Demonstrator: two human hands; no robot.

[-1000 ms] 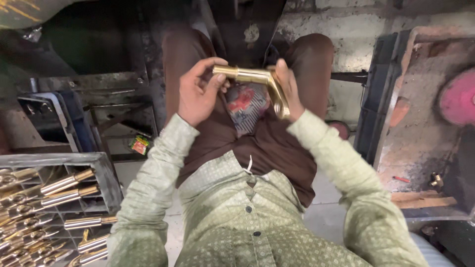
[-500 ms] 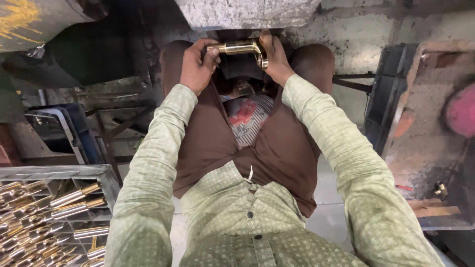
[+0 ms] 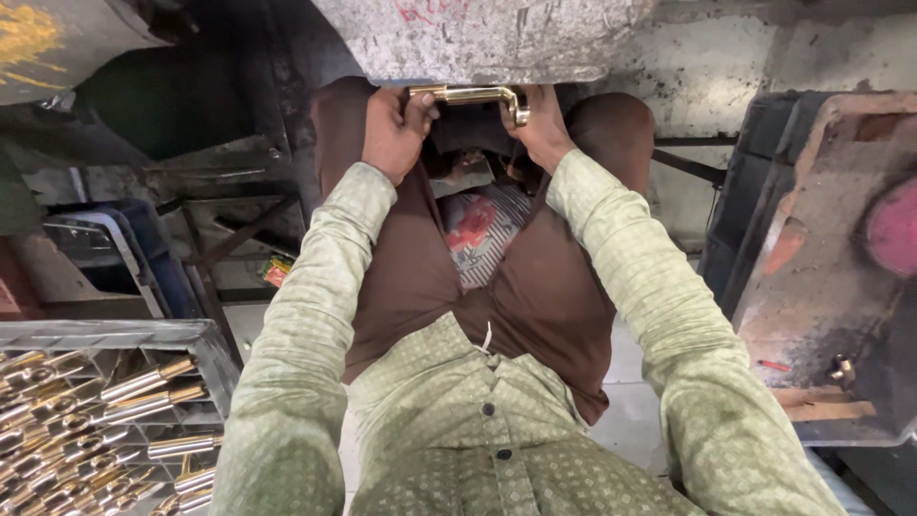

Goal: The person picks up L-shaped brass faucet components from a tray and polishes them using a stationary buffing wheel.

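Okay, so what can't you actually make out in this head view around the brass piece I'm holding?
- Where the brass handle meets the grey machine block: the block's lower edge hides it.
- Fingertips of the left hand and right hand: curled behind the handle.
- The crate of brass parts: cut off by the left and bottom edges.
- The small fitting on the rusty bench: too small to identify.

Metal workshop, grimy machine [image 3: 478,38], crate of brass parts [image 3: 95,411]
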